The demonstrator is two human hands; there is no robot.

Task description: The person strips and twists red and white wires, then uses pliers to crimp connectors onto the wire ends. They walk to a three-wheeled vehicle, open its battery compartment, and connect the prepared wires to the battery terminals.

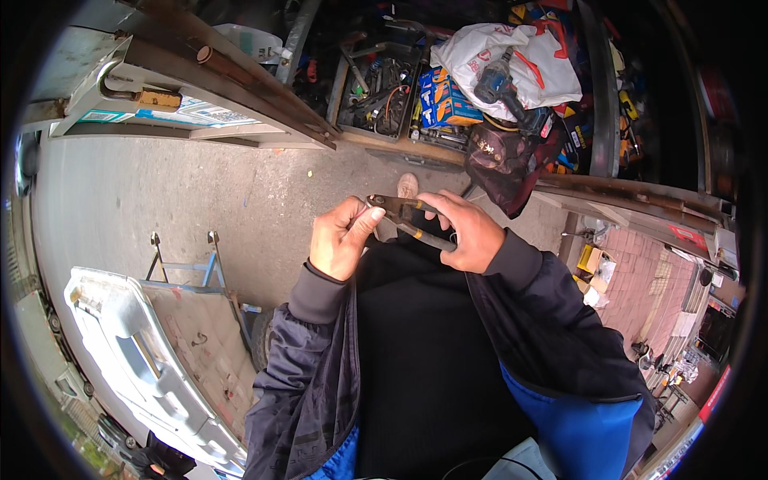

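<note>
My right hand (475,238) is wrapped round the handles of a pair of dark, worn pliers (397,206) with yellow bands on the grips. The handles are spread apart, and the head points to the left. At the jaws, my left hand (339,238) is closed in a pinch, its thumb beside the tool's head. Whatever small piece sits between those fingertips is too small and too covered to name. Both hands are held in front of my body, above the ground.
Ahead stands an open metal cabinet with a tray of loose tools (379,100), a blue and orange box (448,102), a white plastic bag (480,44) and a cordless power tool (500,84). A padlock (158,99) hangs at left. A white vehicle panel (128,336) leans near a blue stand (212,272).
</note>
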